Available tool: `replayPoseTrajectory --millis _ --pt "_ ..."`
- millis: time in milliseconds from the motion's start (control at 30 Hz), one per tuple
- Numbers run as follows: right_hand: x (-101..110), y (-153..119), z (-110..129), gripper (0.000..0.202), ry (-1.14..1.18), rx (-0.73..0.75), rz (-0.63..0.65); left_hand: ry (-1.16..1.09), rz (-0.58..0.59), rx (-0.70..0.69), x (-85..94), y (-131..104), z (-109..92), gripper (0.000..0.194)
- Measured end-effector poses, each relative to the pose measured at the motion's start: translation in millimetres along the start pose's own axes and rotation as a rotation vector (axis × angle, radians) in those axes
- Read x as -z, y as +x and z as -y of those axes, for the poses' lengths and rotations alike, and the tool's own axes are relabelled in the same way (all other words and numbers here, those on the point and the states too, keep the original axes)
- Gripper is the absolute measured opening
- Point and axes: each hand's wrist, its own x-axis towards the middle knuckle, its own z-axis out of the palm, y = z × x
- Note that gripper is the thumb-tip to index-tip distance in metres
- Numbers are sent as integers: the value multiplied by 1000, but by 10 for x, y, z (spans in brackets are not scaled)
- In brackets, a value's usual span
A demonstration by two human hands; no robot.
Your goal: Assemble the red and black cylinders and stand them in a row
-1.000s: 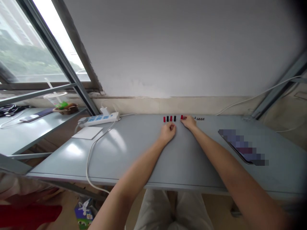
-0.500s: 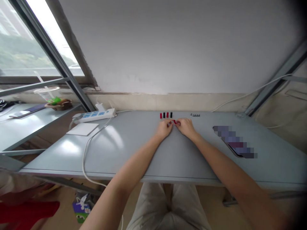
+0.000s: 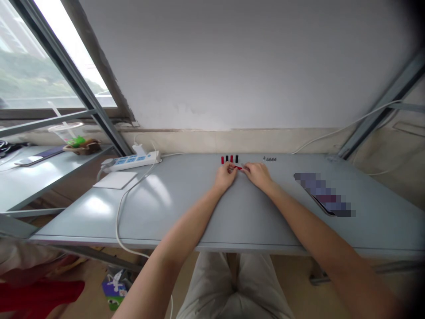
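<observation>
Between the fingertips of my left hand (image 3: 226, 176) is a small red piece (image 3: 238, 167), lying roughly level and pointing toward my other hand. Close on its right, my right hand (image 3: 259, 174) has its fingers pinched together near the red piece's end; what they hold, if anything, is too small to make out. Just behind my left hand stands a row of small upright cylinders, a red cylinder (image 3: 222, 160) at the left end and a black cylinder (image 3: 237, 158) at the right end. Several tiny metal parts (image 3: 270, 159) lie in a line behind my right hand.
A phone (image 3: 323, 195), partly blurred out, lies on the grey desk (image 3: 265, 221) at right. To the left are a white power strip (image 3: 136, 160), a white flat square (image 3: 115, 180) and a white cable (image 3: 117, 217) running over the front edge. Another person's red clothing (image 3: 36, 294) shows at lower left.
The red piece has gone from between both hands' fingertips to my left fingers and now lies flatter. My right fingertips have drawn slightly away from it.
</observation>
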Motion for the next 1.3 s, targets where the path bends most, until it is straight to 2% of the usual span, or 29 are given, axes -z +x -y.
replayPoseTrajectory --millis 367,733,900,1067,1300 --pt "-45 -11 -106 25 -33 -158 17 -219 -91 54 -14 5 -109 6" --pt "-83 3 -116 27 59 -126 -30 -235 -29 130 -8 5 -101 7" --pt "-63 4 -48 28 94 -39 -47 -212 46 101 -32 -25 -131 8" --pt "-34 -5 16 29 101 -2 -73 -203 34 104 -30 -33 -145 7" --pt "-7 -13 45 20 47 2 -28 -207 40 95 -33 -20 -112 7"
